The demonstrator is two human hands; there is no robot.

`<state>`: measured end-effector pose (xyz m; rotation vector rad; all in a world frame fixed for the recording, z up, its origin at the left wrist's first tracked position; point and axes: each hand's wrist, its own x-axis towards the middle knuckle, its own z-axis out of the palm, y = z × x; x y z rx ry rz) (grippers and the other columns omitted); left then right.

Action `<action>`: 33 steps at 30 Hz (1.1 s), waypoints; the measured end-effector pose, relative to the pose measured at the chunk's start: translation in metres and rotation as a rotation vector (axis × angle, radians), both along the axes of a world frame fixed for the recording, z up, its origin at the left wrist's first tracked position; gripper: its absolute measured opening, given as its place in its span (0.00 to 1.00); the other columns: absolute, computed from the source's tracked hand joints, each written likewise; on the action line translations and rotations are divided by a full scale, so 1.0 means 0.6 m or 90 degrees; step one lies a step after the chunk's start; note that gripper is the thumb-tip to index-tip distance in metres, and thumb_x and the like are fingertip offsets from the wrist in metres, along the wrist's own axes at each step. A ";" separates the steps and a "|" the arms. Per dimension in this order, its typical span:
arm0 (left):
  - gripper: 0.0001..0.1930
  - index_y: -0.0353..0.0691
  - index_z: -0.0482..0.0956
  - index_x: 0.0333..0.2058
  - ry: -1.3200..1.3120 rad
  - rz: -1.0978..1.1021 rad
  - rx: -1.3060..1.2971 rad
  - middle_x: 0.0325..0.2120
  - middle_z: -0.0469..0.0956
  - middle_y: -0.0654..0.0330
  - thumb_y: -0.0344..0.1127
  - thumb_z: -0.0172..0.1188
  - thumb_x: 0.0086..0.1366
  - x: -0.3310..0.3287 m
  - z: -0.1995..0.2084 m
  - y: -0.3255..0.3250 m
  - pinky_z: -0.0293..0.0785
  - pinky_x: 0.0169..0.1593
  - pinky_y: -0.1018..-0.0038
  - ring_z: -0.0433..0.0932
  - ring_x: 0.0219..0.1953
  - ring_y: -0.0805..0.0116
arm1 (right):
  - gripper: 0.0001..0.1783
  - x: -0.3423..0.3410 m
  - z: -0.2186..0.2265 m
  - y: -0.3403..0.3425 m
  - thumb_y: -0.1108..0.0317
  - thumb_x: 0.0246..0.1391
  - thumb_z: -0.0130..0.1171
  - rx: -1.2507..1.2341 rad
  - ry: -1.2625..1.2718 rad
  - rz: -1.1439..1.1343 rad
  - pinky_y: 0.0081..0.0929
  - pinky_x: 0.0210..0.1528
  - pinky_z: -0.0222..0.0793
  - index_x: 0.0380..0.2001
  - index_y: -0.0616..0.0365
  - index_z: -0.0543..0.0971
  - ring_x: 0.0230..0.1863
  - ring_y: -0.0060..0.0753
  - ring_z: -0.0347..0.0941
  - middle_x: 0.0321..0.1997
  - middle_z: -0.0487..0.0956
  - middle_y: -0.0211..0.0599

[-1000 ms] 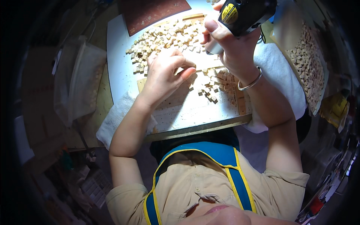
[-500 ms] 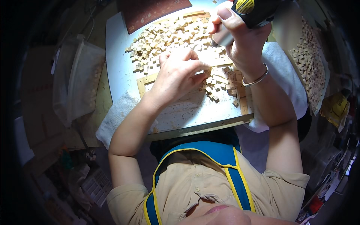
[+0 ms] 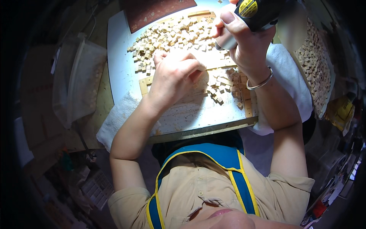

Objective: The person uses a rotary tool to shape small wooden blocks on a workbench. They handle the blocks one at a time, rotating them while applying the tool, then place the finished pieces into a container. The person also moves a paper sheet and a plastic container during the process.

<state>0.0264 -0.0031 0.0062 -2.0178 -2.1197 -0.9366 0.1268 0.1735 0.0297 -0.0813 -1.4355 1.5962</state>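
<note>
My right hand [image 3: 244, 45] is wrapped round a black handheld tool [image 3: 265, 17] with a round yellow label and a pale nose, raised over the right side of the white board [image 3: 183, 110]. Its exact kind is unclear. My left hand [image 3: 173, 74] is closed, thumb and fingers pressed together beside a thin wooden strip [image 3: 220, 67]. Whatever it pinches is hidden. Beyond my left hand spreads a heap of small wooden cubes [image 3: 179, 32]. A smaller group of cubes [image 3: 221, 84] lies between my hands, next to a wooden frame piece [image 3: 248, 99]. Glare washes out the middle.
A reddish-brown panel [image 3: 156, 13] lies at the board's far edge. White towels [image 3: 120, 118] are at the left corner and along the right side. A clear plastic bin [image 3: 82, 80] stands left. More small blocks [image 3: 314, 63] fill the far right, above a yellow bag [image 3: 341, 108].
My left hand has shifted slightly left, away from the smaller group of cubes. My right hand and the black tool are almost still.
</note>
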 end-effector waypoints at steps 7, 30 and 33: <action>0.10 0.50 0.83 0.32 -0.058 -0.004 0.017 0.28 0.79 0.70 0.34 0.75 0.52 -0.004 -0.011 0.001 0.56 0.46 0.63 0.78 0.34 0.70 | 0.16 0.005 -0.001 -0.006 0.78 0.52 0.67 -0.023 -0.039 -0.019 0.20 0.24 0.75 0.44 0.61 0.76 0.23 0.21 0.78 0.29 0.79 0.30; 0.12 0.50 0.84 0.33 -0.266 0.061 -0.070 0.30 0.81 0.68 0.41 0.77 0.52 -0.005 -0.026 0.008 0.62 0.48 0.60 0.78 0.42 0.64 | 0.21 0.008 -0.011 -0.047 0.80 0.55 0.67 -0.034 -0.075 0.097 0.22 0.29 0.79 0.51 0.62 0.73 0.26 0.26 0.81 0.30 0.81 0.35; 0.12 0.50 0.84 0.32 -0.263 0.061 -0.072 0.30 0.81 0.67 0.41 0.77 0.52 -0.005 -0.027 0.008 0.62 0.48 0.60 0.78 0.41 0.64 | 0.21 0.005 -0.013 -0.049 0.80 0.55 0.66 -0.033 -0.067 0.104 0.22 0.29 0.79 0.51 0.62 0.73 0.26 0.26 0.81 0.30 0.81 0.34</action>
